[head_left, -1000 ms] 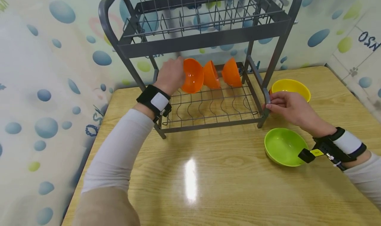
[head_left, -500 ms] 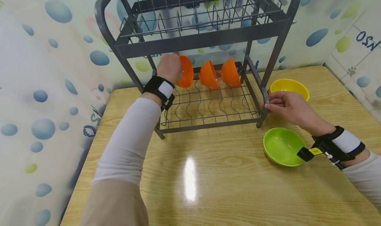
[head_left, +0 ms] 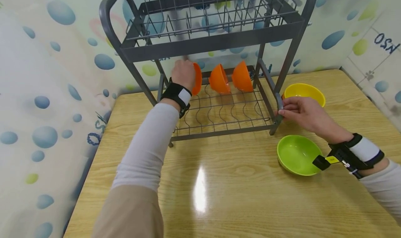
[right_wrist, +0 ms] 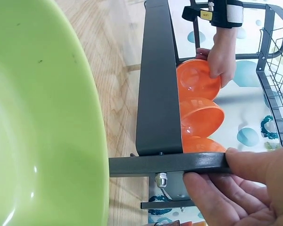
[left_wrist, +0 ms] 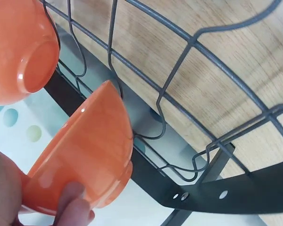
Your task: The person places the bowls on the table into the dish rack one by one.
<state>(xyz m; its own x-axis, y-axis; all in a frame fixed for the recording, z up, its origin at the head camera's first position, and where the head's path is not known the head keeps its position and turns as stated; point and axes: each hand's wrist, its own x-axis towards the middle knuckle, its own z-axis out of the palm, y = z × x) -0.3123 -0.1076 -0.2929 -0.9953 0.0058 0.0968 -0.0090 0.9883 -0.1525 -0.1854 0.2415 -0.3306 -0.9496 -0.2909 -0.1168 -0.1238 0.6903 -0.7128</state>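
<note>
My left hand [head_left: 184, 74] pinches the rim of an orange bowl [left_wrist: 92, 150] at the left of the rack's lower shelf [head_left: 219, 131]. The bowl stands on edge, mostly behind the hand in the head view; the left wrist view shows its outside and foot ring close over the wires. Two more orange bowls [head_left: 220, 79] [head_left: 242, 76] stand tilted on edge to its right. My right hand [head_left: 305, 114] grips the grey side bar [right_wrist: 193, 162] of the dish rack, thumb on one side and fingers on the other.
The upper rack tier [head_left: 213, 39] spans above the bowls. A yellow bowl [head_left: 305, 91] stands behind my right hand, and a green bowl [head_left: 297, 154] lies in front of it on the wooden table [head_left: 238, 196]. A patterned wall [head_left: 47, 91] borders the table at the back and left.
My left hand has turned the orange bowl from facing forward to edge-on and shifted slightly. My right hand stays on the side bar.
</note>
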